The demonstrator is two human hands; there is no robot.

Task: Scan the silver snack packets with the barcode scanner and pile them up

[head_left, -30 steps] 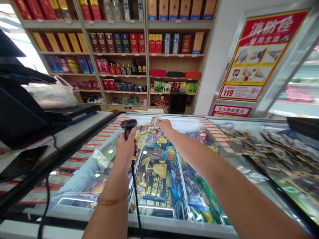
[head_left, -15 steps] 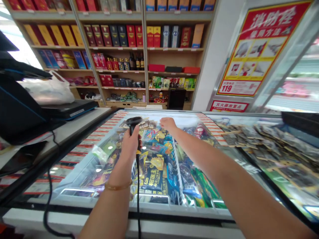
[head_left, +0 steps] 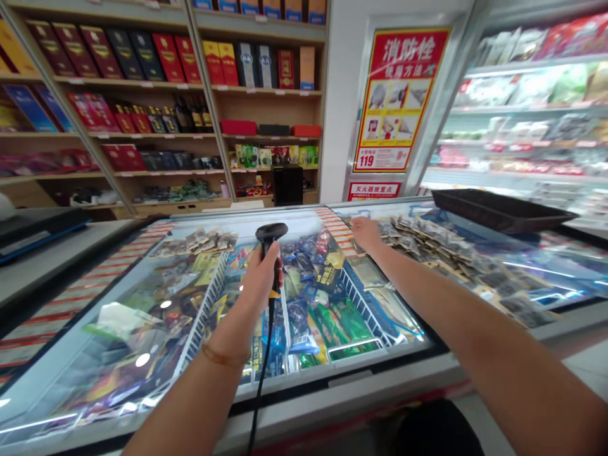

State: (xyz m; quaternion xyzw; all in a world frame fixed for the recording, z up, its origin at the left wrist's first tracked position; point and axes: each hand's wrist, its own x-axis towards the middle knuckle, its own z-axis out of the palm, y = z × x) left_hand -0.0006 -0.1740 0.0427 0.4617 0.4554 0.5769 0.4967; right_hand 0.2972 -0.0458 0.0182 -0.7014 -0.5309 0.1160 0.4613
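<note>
My left hand (head_left: 262,269) is wrapped round the handle of a black barcode scanner (head_left: 272,232), holding it upright above the freezer's glass top. Its black cable (head_left: 264,367) hangs down toward me. My right hand (head_left: 365,233) reaches out to the far right part of the freezer, beside a pile of small flat packets (head_left: 418,237). The fingers are curled, and whatever is in them is hidden. Below both hands, white wire baskets (head_left: 209,304) hold colourful ice-cream packs, among them green wrappers (head_left: 342,323) and a dark durian pack (head_left: 329,272).
Another pile of small packets (head_left: 197,242) lies at the far left of the freezer. A black tray (head_left: 498,208) rests at the right. Shelves of boxed bottles (head_left: 175,60) and a red fire-hydrant sign (head_left: 401,95) stand behind. A dark counter device (head_left: 42,231) is at the left.
My view has turned right. My right hand has moved right, from near the left packet pile to the right-hand pile. My left hand still holds the scanner.
</note>
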